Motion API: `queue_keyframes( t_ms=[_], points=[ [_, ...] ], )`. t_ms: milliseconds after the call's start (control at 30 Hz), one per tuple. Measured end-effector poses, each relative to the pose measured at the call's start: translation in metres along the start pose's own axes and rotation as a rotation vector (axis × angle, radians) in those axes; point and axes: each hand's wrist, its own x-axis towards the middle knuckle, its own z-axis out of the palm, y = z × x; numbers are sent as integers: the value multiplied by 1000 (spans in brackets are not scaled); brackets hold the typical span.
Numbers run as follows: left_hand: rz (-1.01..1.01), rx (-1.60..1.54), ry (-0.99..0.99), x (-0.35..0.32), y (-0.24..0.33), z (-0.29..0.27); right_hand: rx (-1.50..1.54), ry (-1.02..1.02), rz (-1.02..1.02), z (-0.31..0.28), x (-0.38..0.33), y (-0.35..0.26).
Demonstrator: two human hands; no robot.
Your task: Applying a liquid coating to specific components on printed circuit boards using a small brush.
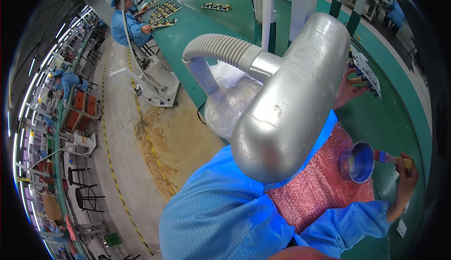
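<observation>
Right hand (pixel 405 178) fingers grip a brush (pixel 391 158) at the metal cup (pixel 358 162) (3 o'clock side); left hand (pixel 347 90) fingers grip a circuit board (pixel 365 70).

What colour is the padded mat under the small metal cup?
Pink, with a bubbled texture: the mat under the cup, best seen in the head view.

Single head-worn fisheye view, looking steeply down and rightward over the green tabletop (pixel 390 119); very near a metal extraction hood (pixel 291 100) filling centre frame; factory floor (pixel 141 156) at left.
</observation>
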Motion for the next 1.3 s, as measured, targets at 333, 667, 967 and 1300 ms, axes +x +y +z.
queue_keyframes(
  t_ms=[333, 667, 967, 1300],
  points=[
    [27, 6, 5, 2, -1, 3, -11, 13, -1, -2, -2, -3],
    [5, -4, -1, 0, 0, 6, -4, -1, 3, -3, -4, -1],
    [26, -10, -1, 2, -4, 1, -8, 0, -10, -1, -4, -5],
    [23, 11, 19, 0, -2, 4, 8, -5, -17, 0, -3, -5]
  ],
)
